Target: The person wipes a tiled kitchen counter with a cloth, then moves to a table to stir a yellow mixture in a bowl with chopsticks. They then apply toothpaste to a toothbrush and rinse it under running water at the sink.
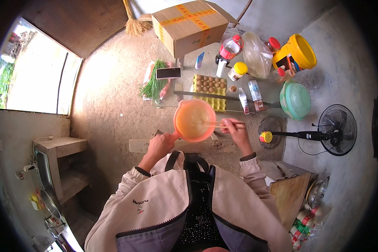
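Note:
My left hand (161, 145) grips the handle of a pink plastic bowl (178, 124) near the edge of a glass table. Yellow liquid, like beaten egg, with froth on top lies in the bowl. My right hand (236, 130) holds a pair of wooden chopsticks (222, 124); their tips reach into the liquid and are blurred. Just beyond the bowl stands a yellow egg tray (218, 103), with brown eggs (209, 83) in its far part and bare cups in its near part. Left of it are green leafy stalks (156, 83) and a phone (168, 73).
Bottles, a yellow-lidded jar (238, 71) and boxes stand on the glass table (264, 108). A cardboard box (189, 28) is at its far side. Right are a green basket (295, 100), a yellow bucket (294, 53) and a standing fan (337, 129). A wooden bench (141, 146) lies below my hands.

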Available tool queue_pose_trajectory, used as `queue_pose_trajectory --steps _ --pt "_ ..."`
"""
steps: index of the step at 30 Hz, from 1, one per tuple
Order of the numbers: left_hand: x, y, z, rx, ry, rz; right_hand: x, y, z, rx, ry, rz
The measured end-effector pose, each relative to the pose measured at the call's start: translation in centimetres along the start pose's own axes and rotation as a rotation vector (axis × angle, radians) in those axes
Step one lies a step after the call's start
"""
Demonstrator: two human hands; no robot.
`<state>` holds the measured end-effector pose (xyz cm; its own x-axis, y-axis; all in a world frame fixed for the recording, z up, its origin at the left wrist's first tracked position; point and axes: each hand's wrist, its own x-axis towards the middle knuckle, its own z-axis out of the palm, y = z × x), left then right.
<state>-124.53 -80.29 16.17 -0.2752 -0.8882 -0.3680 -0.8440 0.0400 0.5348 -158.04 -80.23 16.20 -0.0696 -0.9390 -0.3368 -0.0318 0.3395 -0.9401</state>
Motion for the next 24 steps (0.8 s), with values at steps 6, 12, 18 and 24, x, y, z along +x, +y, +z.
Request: queue_pose_trajectory --steps 6,12,18,24 --pt "0.0 -0.5 0.1 -0.014 -0.009 0.035 0.1 1.7 2.4 0.202 0.087 -0.079" --pt "0.0 -0.7 -0.1 0.014 -0.002 0.052 0.1 0.2 0.1 0.005 0.032 -0.009" --pt "0.2 -0.7 0.0 -0.002 0.004 0.084 -0.2 1.7 3.0 0.283 0.099 -0.047" --pt "0.4 -1.0 0.0 0.016 -0.001 0.068 0.1 0.8 0.5 0.025 0.024 -0.053"
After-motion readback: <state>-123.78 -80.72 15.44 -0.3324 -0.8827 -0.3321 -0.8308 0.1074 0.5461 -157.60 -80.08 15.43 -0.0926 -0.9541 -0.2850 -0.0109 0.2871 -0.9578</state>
